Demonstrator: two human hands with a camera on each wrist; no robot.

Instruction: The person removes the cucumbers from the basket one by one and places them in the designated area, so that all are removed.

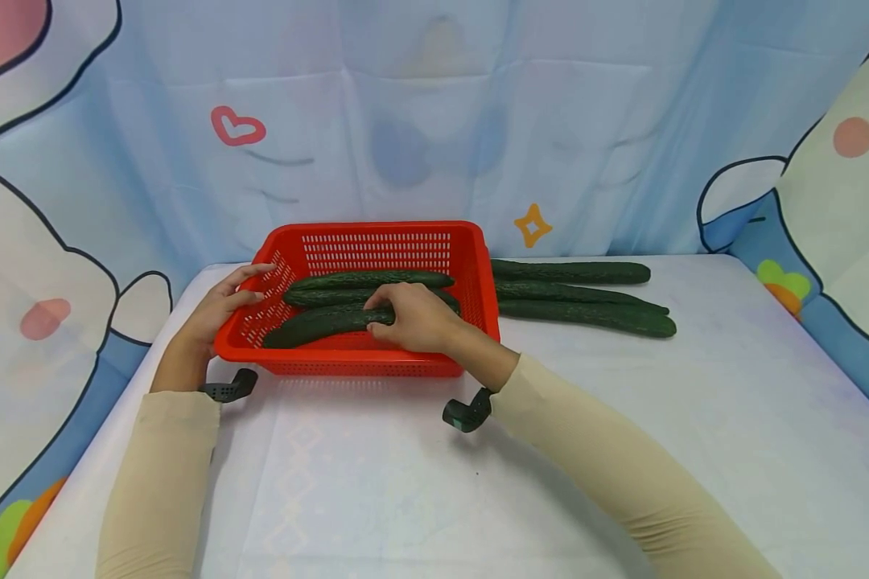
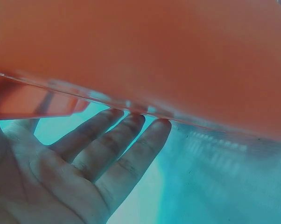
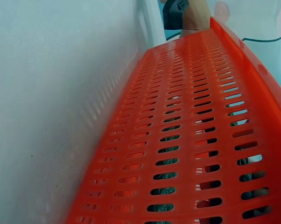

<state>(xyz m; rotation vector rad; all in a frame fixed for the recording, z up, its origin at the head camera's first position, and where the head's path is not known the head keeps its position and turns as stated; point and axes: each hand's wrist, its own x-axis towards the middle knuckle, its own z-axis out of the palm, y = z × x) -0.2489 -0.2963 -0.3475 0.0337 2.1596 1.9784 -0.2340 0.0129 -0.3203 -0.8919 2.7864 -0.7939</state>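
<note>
We're looking down at a white-covered table (image 1: 695, 418) where a red basket (image 1: 376, 241) is sitting toward the back edge, a bit left of the middle. Our right hand (image 1: 416, 320) is reaching over the basket's near wall and curling its fingers around the nearest cucumber (image 1: 319, 325), which is lying inside the basket along its near side, running left to right with its left tip angled toward the near left corner. Two more cucumbers in the basket (image 1: 369, 280) are lying just behind it, roughly parallel, closer to the far wall. Our left hand (image 1: 220, 310) is resting against the basket's left rim with straight, relaxed fingers, thumb side up near the far left corner; in the left wrist view the fingers (image 2: 108, 154) are stretching out flat with their tips touching the underside of the orange-red rim (image 2: 178, 56), so they're pressing rather than gripping. The right wrist view is mostly showing the slotted outer wall of the basket (image 3: 192, 140) up close, with dark green peeking through the slots, and we can't make out the fingers from there. Off to the right of the basket, three loose cucumbers (image 1: 579, 293) are lying on the table near its back edge, side by side, their left ends just beside the basket's right wall. Behind it all a pale blue cartoon backdrop (image 1: 434, 121) is hanging.
</note>
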